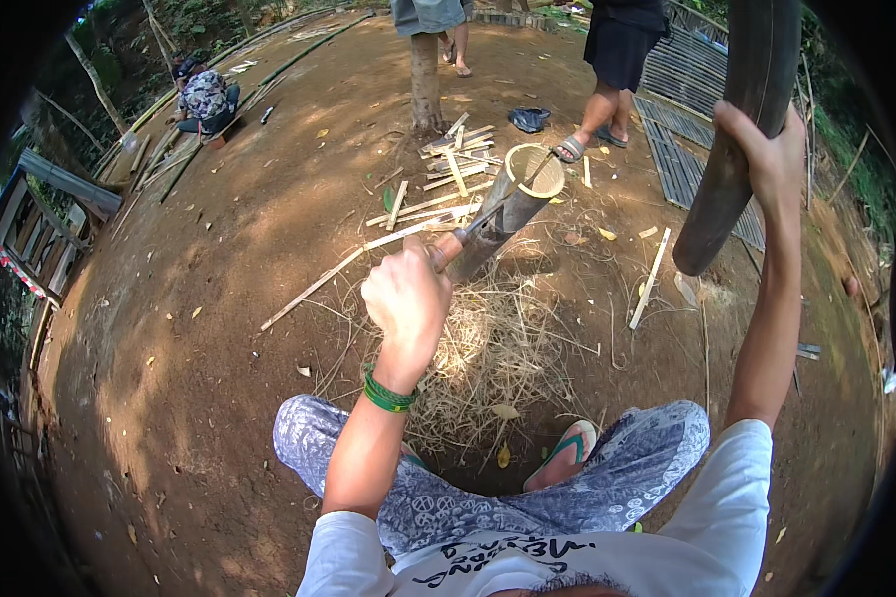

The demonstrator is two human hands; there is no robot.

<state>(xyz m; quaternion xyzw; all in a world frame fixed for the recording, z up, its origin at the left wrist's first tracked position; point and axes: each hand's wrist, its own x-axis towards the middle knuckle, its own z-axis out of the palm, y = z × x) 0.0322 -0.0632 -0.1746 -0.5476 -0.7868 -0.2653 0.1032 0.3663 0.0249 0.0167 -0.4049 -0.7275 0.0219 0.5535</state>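
My left hand (408,298) is closed round the wooden handle (446,250) of a long-bladed knife, likely a machete. Its dark blade (482,218) slants away from me across the open top of an upright bamboo tube (513,221). How deep the blade sits in the rim I cannot tell. On the right, my right hand (775,159) grips a thick, dark pole (712,219), apparently bamboo or wood. That pole is raised and tilted, its lower end apart from the tube and its upper end cut off by the picture's edge.
Pale shavings (488,348) heap up between my feet and the tube. Split bamboo strips (458,164) lie beyond it, near a thin tree trunk (426,90). One person stands at the back right (617,60); another crouches far left (205,98). Slatted bamboo panels (677,149) lie at right.
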